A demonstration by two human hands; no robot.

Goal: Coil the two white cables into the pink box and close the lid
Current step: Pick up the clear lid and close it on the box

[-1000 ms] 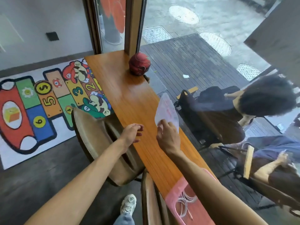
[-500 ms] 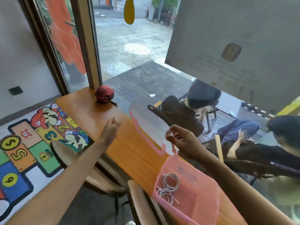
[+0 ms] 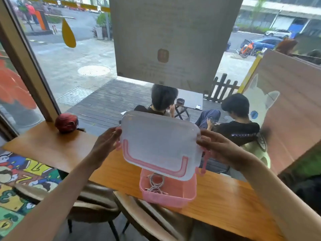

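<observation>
While both hands, left and right, grip the unlabelled lid above the pink box, coiled white cables lie inside.

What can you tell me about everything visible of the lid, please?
The lid is a rounded rectangle of translucent, whitish plastic with a pink band along its near edge and pink latch tabs hanging at its sides. It is off the box, held in the air just above it and tilted towards the camera. The left hand grips its left edge, the right hand its right. Nothing else touches it.
</observation>
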